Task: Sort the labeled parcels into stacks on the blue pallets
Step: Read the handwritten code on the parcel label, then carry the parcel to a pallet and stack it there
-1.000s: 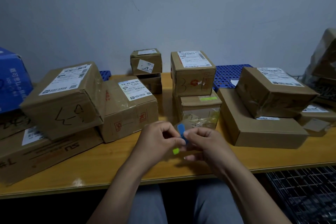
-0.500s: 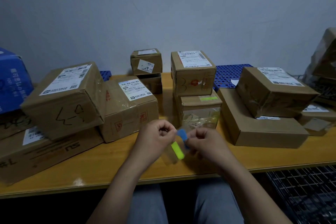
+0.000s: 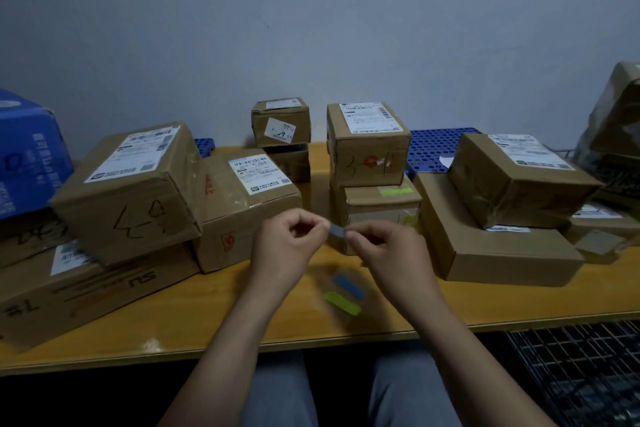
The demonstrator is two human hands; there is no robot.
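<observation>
Two hands: the left hand (image 3: pixel 289 248) and right hand (image 3: pixel 388 250) meet above the yellow wooden worktop (image 3: pixel 207 322), near the middle of its front edge.
Fingers: each hand's thumb and first finger pinch one end of a small grey-blue sticker strip (image 3: pixel 337 229) — the other fingers curl in.
Loose strips: a blue sticker strip (image 3: pixel 348 282) and a yellow-green sticker strip (image 3: pixel 343 302) lie side by side just below the hands.
Parcels: brown cardboard parcels with white labels (image 3: pixel 367 146) stand in stacks from the left edge to the right edge.
Pallet: a blue plastic pallet with holes (image 3: pixel 433 149) — at the back edge.
</observation>
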